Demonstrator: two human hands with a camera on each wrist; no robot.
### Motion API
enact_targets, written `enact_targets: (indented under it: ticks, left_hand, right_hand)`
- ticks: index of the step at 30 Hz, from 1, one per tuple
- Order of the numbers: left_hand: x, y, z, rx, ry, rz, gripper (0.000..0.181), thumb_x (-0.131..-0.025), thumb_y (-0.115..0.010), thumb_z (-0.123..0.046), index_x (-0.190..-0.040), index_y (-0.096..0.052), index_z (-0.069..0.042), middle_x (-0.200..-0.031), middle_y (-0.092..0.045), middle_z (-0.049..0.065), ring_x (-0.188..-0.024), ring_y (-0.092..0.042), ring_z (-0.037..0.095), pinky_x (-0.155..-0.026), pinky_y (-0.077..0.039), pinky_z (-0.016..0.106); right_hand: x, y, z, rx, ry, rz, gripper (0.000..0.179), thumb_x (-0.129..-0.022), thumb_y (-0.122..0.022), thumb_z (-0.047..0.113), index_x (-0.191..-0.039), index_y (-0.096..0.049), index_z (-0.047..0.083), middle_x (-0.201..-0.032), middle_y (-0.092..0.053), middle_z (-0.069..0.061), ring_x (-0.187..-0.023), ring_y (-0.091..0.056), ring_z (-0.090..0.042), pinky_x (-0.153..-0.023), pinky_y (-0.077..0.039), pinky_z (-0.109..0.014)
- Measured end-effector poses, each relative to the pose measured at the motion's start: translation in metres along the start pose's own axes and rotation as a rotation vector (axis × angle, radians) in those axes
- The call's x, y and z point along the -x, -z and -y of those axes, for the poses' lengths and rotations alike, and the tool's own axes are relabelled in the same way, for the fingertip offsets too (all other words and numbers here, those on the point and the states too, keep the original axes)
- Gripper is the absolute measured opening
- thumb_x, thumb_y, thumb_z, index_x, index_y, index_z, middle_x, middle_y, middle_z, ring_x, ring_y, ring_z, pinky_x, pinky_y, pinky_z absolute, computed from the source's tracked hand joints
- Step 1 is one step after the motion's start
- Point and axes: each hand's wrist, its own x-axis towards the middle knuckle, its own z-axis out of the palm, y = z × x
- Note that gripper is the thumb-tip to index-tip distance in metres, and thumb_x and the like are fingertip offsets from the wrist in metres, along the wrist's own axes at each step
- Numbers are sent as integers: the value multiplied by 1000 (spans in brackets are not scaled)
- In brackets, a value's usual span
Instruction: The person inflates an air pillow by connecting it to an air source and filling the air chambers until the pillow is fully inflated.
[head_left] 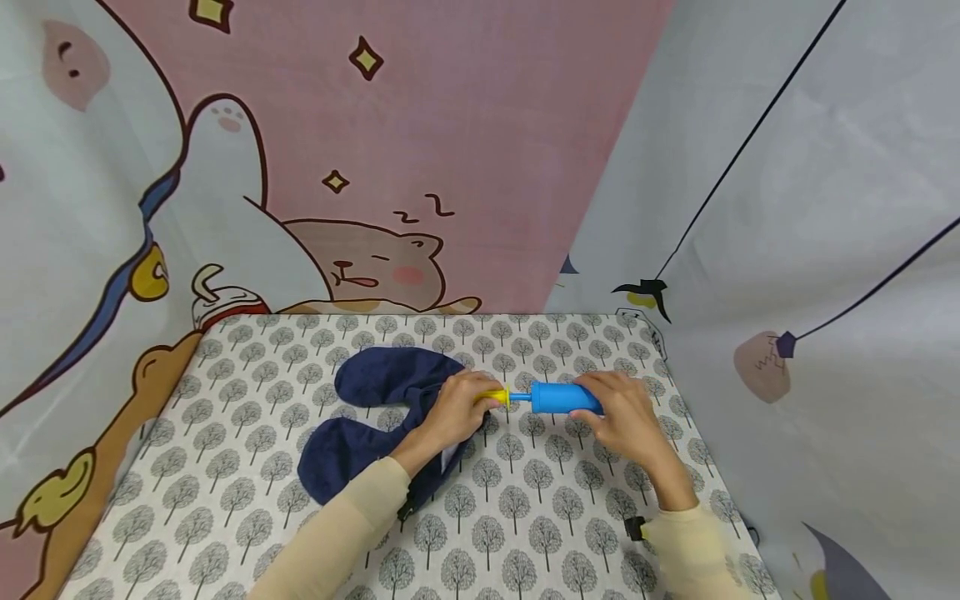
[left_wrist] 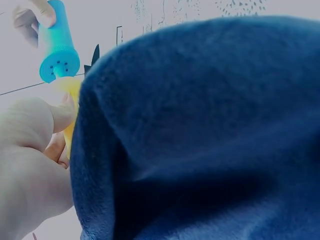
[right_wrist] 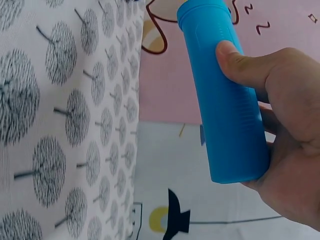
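A hand air pump with a blue barrel (head_left: 553, 398) and a yellow handle (head_left: 498, 395) is held level between both hands. My left hand (head_left: 454, 408) grips the yellow handle. Around the blue barrel curl the fingers of my right hand (head_left: 624, 415), its thumb (right_wrist: 234, 61) lying along the side. A short length of blue rod (head_left: 520, 397) shows between handle and barrel. Below my left hand and forearm lies a navy U-shaped neck pillow (head_left: 341, 462), which fills most of the left wrist view as soft dark-blue fabric (left_wrist: 200, 100). The forearm hides part of it.
A table covered with a tree-print cloth (head_left: 487, 537) lies under everything. Printed fabric walls rise close behind it, pink (head_left: 487, 150) at the back and pale grey (head_left: 825, 208) at the right. A small black strap piece (head_left: 636, 528) shows by the right sleeve.
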Motion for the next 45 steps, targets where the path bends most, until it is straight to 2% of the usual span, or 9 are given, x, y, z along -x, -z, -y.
enact_targets:
  ticks: [6, 8, 12, 19, 28, 35, 40, 45]
  left_hand:
    - [1, -7, 6, 36, 17, -3, 21, -101, -83, -11, -121, -87, -7, -116, -85, 12, -106, -78, 33, -93, -66, 49]
    - [1, -4, 2, 14, 6, 12, 22, -101, -83, -11, -121, -86, -6, -116, -86, 12, -105, -78, 33, -97, -65, 50]
    - [2, 3, -3, -9, -21, 31, 22, -101, -82, -12, -122, -86, -6, -115, -86, 11, -103, -79, 30, -98, -65, 48]
    - [0, 12, -8, -11, 14, 92, 24, -103, -81, -14, -126, -86, -6, -121, -86, 11, -111, -80, 29, -101, -66, 46]
    - [-2, 15, -5, -10, 31, 94, 23, -103, -81, -15, -125, -86, -10, -122, -86, 8, -112, -80, 27, -98, -67, 43]
    - [-2, 13, -4, -15, 40, 88, 23, -103, -82, -15, -125, -87, -9, -121, -87, 8, -111, -80, 27, -98, -67, 43]
    - [-3, 11, -5, -23, 37, 76, 23, -103, -82, -14, -125, -86, -8, -120, -87, 9, -109, -80, 27, -98, -66, 43]
    - [-4, 8, -1, -16, -1, 32, 23, -103, -81, -12, -124, -86, -5, -117, -87, 11, -105, -79, 29, -92, -66, 44]
  right_hand:
    - [-6, -12, 10, 48, 26, -7, 57, -85, -100, 21, -134, -78, 3, -133, -80, -20, -122, -71, -46, -103, -53, -69]
    - [-7, -16, 13, 56, 36, -8, 56, -85, -100, 22, -133, -79, 3, -132, -80, -19, -121, -72, -45, -101, -54, -68]
    - [-5, -18, 14, 31, 29, 21, 55, -88, -98, 24, -135, -78, 3, -133, -79, -19, -125, -71, -46, -107, -54, -71]
    - [9, -1, -4, -40, -14, 37, 54, -90, -97, 19, -138, -77, 3, -135, -77, -21, -124, -71, -46, -105, -53, -72]
    - [27, 28, -42, -25, -38, 67, 55, -91, -95, 17, -140, -75, 0, -137, -75, -25, -126, -70, -50, -105, -52, -73]
    - [40, 49, -64, -60, -124, 105, 53, -93, -95, 16, -139, -74, 3, -139, -74, -24, -123, -69, -50, -99, -56, -72]
    - [43, 54, -69, -46, -116, 59, 54, -89, -96, 16, -137, -76, 3, -137, -74, -24, -124, -67, -52, -99, -52, -74]
    - [35, 44, -59, -20, -85, 16, 53, -88, -98, 17, -135, -77, 3, -135, -76, -23, -125, -68, -51, -103, -50, -73]
